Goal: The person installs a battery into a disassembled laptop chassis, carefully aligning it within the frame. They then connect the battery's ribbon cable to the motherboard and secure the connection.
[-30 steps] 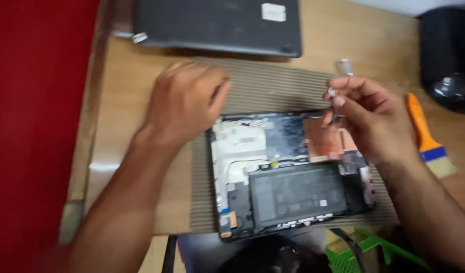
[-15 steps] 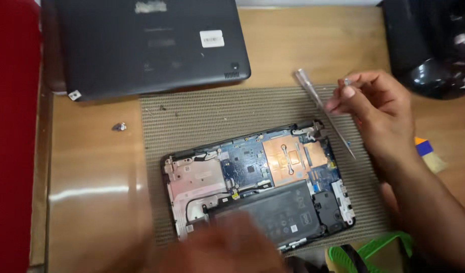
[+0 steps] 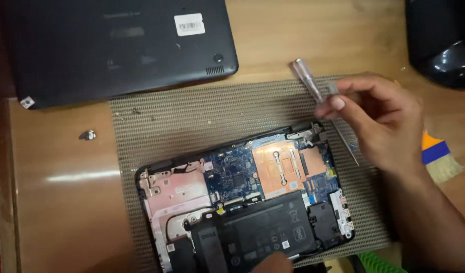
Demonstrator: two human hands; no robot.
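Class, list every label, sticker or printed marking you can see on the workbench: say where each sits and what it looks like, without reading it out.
White rectangular barcode sticker: top of the dark removed bottom cover, upper left.
Pale printed symbols: on the black battery in the opened laptop, low centre.
Small white tag: the cover's lower left corner.

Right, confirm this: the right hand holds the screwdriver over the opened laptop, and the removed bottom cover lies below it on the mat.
Not quite. The head view shows the bottom cover above the opened laptop, at the table's far edge. The right hand does hold the screwdriver.
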